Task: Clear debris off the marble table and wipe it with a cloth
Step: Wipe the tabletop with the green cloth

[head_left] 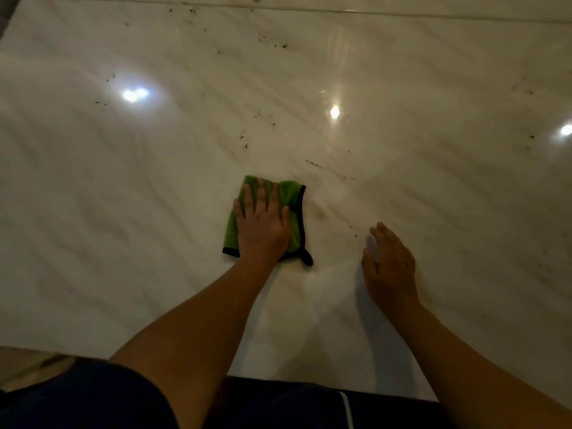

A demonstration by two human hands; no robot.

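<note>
Left hand [263, 224]: flat, fingers straight and spread, palm pressing on the cloth; grips nothing.
Cloth [292, 196]: green, dark-edged, folded; lies on the desk [123, 181] under the left hand, front middle.
Right hand [391, 267]: relaxed, fingers straight and together, holds nothing; right of the cloth, apart from it. Contact with the desk: cannot tell.
Debris [313, 164]: dark specks scattered beyond both hands, a few near the right fingertips.
</note>
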